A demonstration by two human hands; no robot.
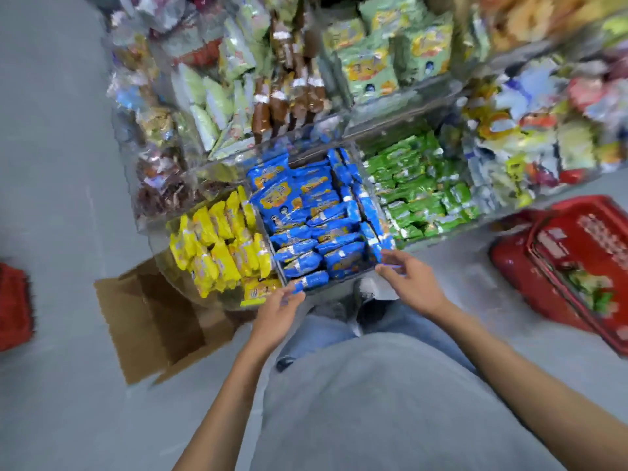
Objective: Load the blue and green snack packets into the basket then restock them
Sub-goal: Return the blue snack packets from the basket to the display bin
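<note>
A clear bin of blue snack packets point(306, 212) sits in the middle of the low shelf. To its right lies a bin of green snack packets point(418, 192). My left hand point(277, 314) is at the blue bin's near left corner, fingers touching a blue packet point(311, 280) at the front edge. My right hand point(413, 277) is at the near right corner, fingers curled on a blue packet point(382, 248) standing along the bin's right side. A red basket point(574, 266) stands on the floor to the right, with a few green packets point(591, 287) inside.
Yellow packets point(221, 243) fill the bin left of the blue ones. An open cardboard box point(153, 317) lies on the floor at the left. Another red object point(13, 307) sits at the far left edge. Upper shelves hold mixed snacks. The view is motion-blurred.
</note>
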